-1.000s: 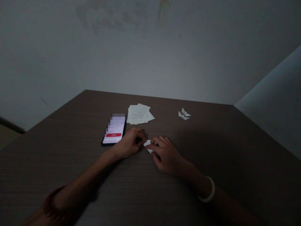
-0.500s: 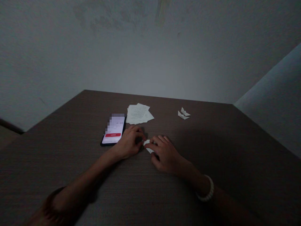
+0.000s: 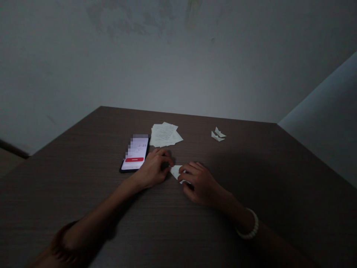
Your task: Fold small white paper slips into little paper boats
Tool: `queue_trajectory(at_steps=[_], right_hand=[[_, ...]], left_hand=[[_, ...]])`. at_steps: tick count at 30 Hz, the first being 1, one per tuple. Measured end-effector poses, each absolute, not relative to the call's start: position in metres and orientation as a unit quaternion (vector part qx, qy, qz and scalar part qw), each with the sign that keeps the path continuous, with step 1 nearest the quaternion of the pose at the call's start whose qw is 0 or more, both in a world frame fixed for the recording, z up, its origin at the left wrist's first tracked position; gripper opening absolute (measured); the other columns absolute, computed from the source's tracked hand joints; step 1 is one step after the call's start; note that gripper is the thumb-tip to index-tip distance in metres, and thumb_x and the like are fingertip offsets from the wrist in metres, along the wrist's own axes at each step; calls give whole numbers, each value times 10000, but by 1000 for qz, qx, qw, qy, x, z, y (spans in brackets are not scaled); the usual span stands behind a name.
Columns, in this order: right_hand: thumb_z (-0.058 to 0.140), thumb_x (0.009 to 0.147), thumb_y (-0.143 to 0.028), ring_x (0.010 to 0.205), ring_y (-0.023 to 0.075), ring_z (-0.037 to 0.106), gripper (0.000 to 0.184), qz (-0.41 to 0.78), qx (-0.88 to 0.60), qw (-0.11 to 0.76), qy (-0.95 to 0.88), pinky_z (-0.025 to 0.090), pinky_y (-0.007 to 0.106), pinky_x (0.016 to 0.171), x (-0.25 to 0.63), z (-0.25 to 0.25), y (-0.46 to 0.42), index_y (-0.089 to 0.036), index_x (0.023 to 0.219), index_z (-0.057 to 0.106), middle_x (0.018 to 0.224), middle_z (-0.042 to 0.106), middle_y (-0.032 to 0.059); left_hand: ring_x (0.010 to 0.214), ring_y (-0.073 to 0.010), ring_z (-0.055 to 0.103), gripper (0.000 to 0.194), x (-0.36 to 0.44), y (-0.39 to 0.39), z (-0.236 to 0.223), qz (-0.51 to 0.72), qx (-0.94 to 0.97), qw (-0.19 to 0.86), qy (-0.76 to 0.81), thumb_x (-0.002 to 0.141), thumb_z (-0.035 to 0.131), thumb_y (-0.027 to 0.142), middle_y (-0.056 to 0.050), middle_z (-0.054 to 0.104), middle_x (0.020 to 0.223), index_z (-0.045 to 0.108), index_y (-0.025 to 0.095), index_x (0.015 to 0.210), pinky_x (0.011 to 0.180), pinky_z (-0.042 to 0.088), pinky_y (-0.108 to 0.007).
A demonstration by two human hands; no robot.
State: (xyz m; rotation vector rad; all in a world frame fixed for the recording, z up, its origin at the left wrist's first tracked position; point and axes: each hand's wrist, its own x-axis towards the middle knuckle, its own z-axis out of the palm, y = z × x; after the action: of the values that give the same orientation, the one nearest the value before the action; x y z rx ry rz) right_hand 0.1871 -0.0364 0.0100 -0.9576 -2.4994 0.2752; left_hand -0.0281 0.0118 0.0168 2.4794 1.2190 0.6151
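Note:
Between my hands a small piece of folded white paper point(image 3: 175, 171) lies on the table, its left part showing as a pointed shape. My left hand point(image 3: 155, 167) pinches the paper's left corner between thumb and fingers. From the right, my right hand point(image 3: 201, 184) rests over the paper with bent fingers pressing on it, and hides its right part. A white bracelet circles my right wrist; a dark band is on my left forearm.
A phone point(image 3: 135, 154) with a lit screen lies just left of my left hand. Behind my hands is a loose stack of printed paper sheets point(image 3: 164, 134). Two small folded paper pieces point(image 3: 218, 134) sit farther right on the brown table point(image 3: 156, 230). A wall point(image 3: 178, 67) rises behind.
My right hand has slid slightly to the right along the paper, uncovering more of its left part. My left hand stays at the left corner.

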Motion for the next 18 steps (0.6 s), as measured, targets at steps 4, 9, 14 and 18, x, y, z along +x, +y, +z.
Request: queue_trajectory(at_steps=[4, 9, 14, 18], right_hand=[[601, 778, -131, 939, 209, 516, 179, 84, -336, 219, -912, 372, 360, 830, 189, 9, -36, -198, 931, 664, 1057, 627, 56], [597, 795, -147, 945, 213, 519, 161, 70, -333, 210, -917, 368, 374, 837, 190, 9, -37, -200, 933, 660, 1090, 625, 64], [597, 790, -148, 961, 216, 531, 124, 68, -328, 210, -919, 370, 366, 824, 191, 8, -36, -195, 891, 649, 1115, 630, 61], [590, 791, -146, 950, 219, 535, 114, 61, -321, 212, -921, 372, 372, 818, 192, 7, -35, -192, 878, 647, 1110, 636, 67]], left_hand=[[973, -258, 519, 142, -28, 12, 16, 216, 867, 151, 422, 771, 597, 137, -68, 584, 956, 710, 192, 837, 870, 428, -423], [976, -261, 526, 152, -28, 12, 16, 218, 867, 154, 422, 772, 595, 126, -71, 583, 954, 712, 192, 842, 876, 428, -422], [978, -260, 526, 154, -27, 11, 17, 221, 865, 159, 422, 763, 603, 117, -67, 581, 957, 713, 196, 836, 880, 432, -423], [977, -258, 523, 149, -27, 11, 18, 215, 865, 157, 426, 767, 601, 124, -66, 580, 964, 710, 196, 840, 885, 431, -426]])
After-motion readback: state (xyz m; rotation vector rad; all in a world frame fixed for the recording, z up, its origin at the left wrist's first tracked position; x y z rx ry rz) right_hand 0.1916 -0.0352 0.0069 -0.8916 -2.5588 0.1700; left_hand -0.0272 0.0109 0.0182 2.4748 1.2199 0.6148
